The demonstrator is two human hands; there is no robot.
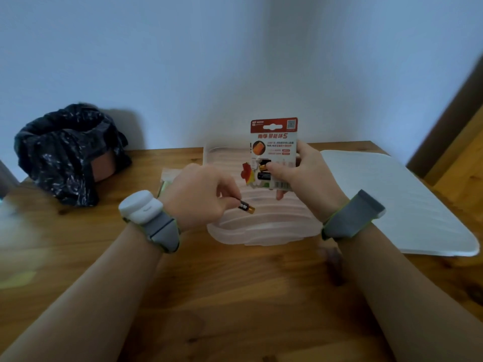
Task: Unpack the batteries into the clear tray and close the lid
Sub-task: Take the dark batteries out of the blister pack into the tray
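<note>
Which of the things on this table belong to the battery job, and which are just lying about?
Job: loose battery pinched in the left hand; battery pack held in the right hand; clear tray; white lid beside it.
Lying about: black bag at the far left; small packet behind the left hand.

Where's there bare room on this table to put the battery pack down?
Bare wood: between the clear tray and the near edge, and in front of the black bag. Crowded: tray, left hand, right hand, white lid.
</note>
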